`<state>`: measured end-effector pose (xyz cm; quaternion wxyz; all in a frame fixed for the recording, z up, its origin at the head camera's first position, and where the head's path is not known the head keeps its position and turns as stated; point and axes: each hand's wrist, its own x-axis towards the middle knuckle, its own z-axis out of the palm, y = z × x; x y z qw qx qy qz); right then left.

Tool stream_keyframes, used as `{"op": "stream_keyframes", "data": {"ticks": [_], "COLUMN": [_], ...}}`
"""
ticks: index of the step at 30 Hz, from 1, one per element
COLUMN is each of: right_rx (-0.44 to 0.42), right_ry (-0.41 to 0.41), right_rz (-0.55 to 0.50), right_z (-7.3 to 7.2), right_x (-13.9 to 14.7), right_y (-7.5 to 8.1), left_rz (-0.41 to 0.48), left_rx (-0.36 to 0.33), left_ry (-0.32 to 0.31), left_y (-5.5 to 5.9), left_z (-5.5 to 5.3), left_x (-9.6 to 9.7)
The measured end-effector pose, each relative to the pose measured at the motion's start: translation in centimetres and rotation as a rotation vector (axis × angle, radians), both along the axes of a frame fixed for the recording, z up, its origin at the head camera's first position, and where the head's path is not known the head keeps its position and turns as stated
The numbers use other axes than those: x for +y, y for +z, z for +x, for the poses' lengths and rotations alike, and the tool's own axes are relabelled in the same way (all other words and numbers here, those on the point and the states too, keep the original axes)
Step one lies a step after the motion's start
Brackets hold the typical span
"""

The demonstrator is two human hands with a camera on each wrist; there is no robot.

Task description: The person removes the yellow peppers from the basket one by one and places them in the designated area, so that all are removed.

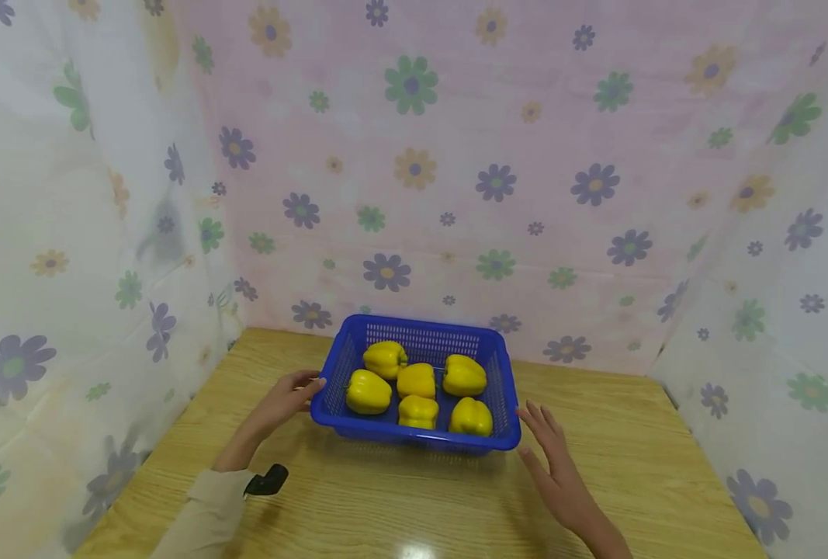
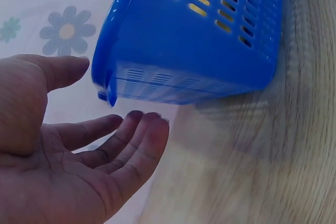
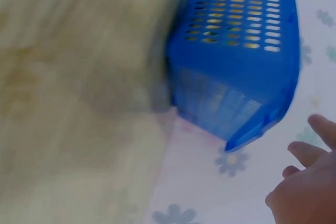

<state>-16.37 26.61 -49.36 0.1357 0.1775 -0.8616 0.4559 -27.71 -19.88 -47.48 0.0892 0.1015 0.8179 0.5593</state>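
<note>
A blue plastic basket point(image 1: 414, 435) with slotted sides sits on the wooden table, several yellow bell peppers point(image 1: 368, 393) lying spread over its bottom. At the basket's left end is my left hand point(image 1: 284, 405), its thumb near the rim. The left wrist view shows that hand point(image 2: 89, 174) with fingers loosely extended and a gap between thumb and fingers, beside the basket's corner. My right hand point(image 1: 556, 475) is by the right front corner, fingers spread and fingertips close to the rim. In the right wrist view the right hand point(image 3: 310, 187) appears apart from the basket point(image 3: 231, 72).
The wooden table point(image 1: 358, 505) extends around the basket. Flower-printed sheets point(image 1: 441, 140) hang behind the table and along both sides, with the basket's back edge near the rear sheet. A black strap piece point(image 1: 267, 480) sticks out at the left sleeve point(image 1: 214, 505).
</note>
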Motion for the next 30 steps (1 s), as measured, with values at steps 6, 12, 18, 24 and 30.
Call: {"op": "stream_keyframes", "data": {"ticks": [6, 12, 18, 24, 30], "right_rx": [-0.013, 0.040, 0.069, 0.034, -0.018], "right_ry": [0.066, 0.146, 0.215, 0.255, 0.273], "right_rz": [0.065, 0.116, 0.189, 0.246, 0.314], "right_z": [-0.8, -2.3, -4.3, -6.3, -8.9], "right_x": [-1.5, -2.8, -3.7, -4.2, -4.7], "right_y": [1.8, 3.6, 5.5, 6.7, 7.7], "left_rz": [0.105, 0.237, 0.261, 0.288, 0.310], "left_rx": [-0.084, -0.175, -0.186, -0.189, -0.190], "left_ry": [-0.010, 0.014, 0.024, 0.036, 0.052], "left_y": [-0.5, -0.9, -1.2, -1.3, -1.2], "left_z": [-0.7, -1.3, -1.7, -1.8, -1.8], "left_x": [0.3, 0.3, 0.5, 0.8, 0.7]}}
